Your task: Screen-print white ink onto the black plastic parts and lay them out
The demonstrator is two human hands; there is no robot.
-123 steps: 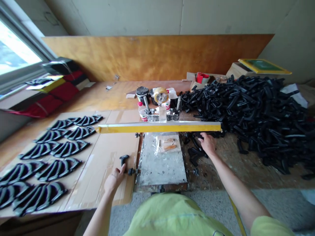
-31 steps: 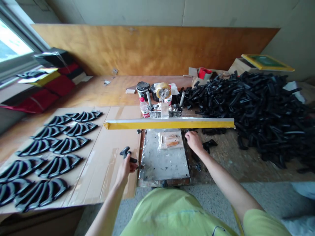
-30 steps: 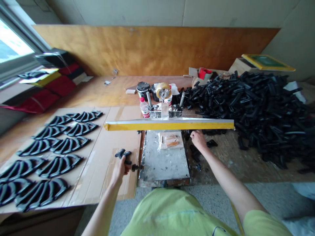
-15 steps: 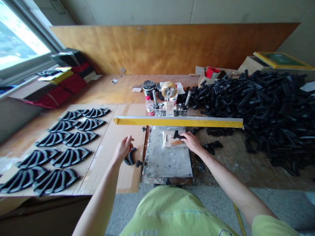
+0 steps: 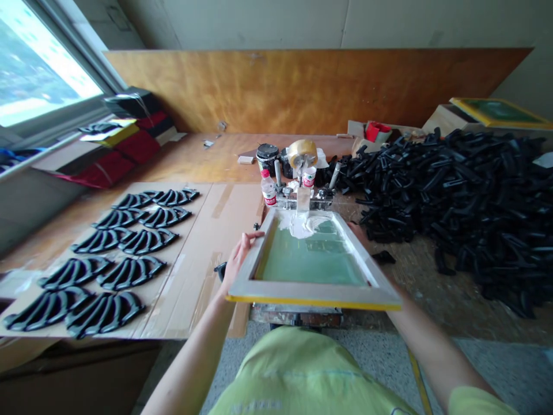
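A screen printing frame (image 5: 311, 291) with green mesh and a smear of white paste tilts down toward me, hinged at the back. My left hand (image 5: 238, 256) is closed on its left side, one finger lying along the rim. At the opposite side is my right hand (image 5: 358, 231), gripping that edge and mostly hidden behind it. Beside my left hand, a black curved piece (image 5: 221, 270) shows on the cardboard, partly covered. The frame hides most of the metal base plate and whatever lies on it.
Rows of black curved pieces (image 5: 106, 314) lie fanned on cardboard (image 5: 194, 248) at left. A large heap of black pieces (image 5: 458, 190) covers the right. Behind the frame stand a bottle (image 5: 268, 187), a dark tub (image 5: 267, 154) and a tape roll (image 5: 302, 153).
The frame has swung down from nearly edge-on over the base plate. My right hand no longer shows the black piece it held; both hands have moved to the frame's sides.
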